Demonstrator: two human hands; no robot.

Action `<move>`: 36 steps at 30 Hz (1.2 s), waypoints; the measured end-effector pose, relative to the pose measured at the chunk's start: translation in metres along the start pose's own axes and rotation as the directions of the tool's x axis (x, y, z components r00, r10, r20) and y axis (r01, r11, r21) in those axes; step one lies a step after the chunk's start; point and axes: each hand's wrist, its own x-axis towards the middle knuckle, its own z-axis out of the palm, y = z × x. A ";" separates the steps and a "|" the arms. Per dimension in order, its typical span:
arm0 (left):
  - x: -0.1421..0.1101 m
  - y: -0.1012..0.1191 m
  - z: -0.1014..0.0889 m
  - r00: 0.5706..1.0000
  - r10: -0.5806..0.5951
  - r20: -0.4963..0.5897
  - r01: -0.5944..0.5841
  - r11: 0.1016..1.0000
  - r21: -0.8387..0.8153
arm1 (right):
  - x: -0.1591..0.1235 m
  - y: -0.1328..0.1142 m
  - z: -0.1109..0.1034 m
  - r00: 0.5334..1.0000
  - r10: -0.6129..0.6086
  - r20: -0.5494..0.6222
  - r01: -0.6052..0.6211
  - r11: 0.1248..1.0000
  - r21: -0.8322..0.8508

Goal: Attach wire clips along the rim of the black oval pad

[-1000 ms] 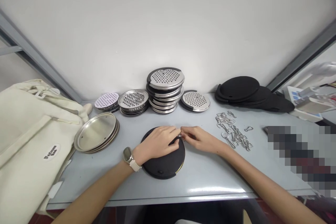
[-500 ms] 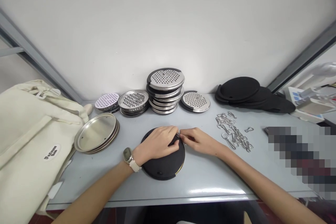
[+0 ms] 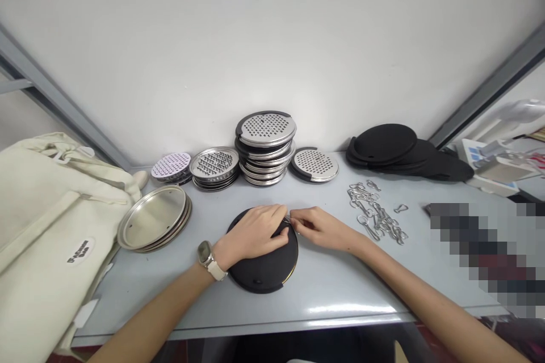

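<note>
A round black disc [image 3: 266, 266] with a thin metal rim lies on the grey table in front of me. My left hand [image 3: 251, 233], a watch on its wrist, rests on top of the disc with its fingers curled at the disc's far right edge. My right hand [image 3: 317, 227] meets it there, and its fingertips pinch a small metal ring clip [image 3: 288, 219] against that edge. Both hands touch at the clip.
A heap of loose metal clips [image 3: 377, 215] lies to the right. Behind stand stacks of perforated metal discs [image 3: 264, 144], plain metal lids [image 3: 153, 217] at left and black discs [image 3: 392, 147] at back right. A cream cloth bag [image 3: 46, 227] fills the left side.
Both hands stay at the disc's far right edge; the fingers shift only slightly around the clip. The view has drifted a little.
</note>
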 end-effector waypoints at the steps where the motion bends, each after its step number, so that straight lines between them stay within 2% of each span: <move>1: 0.000 0.000 0.000 1.000 0.006 -0.001 -0.006 1.000 0.001 | 0.000 0.000 0.000 1.000 0.000 0.001 0.000 1.000 0.003; 16: 0.000 0.000 0.001 0.999 -0.040 0.020 0.041 0.998 -0.048 | 0.001 -0.001 0.001 1.000 -0.005 -0.005 0.005 1.000 -0.025; 36: 0.000 -0.001 -0.001 1.000 -0.021 -0.005 0.021 0.999 -0.044 | 0.001 -0.002 0.000 1.000 -0.013 -0.026 0.013 1.000 -0.001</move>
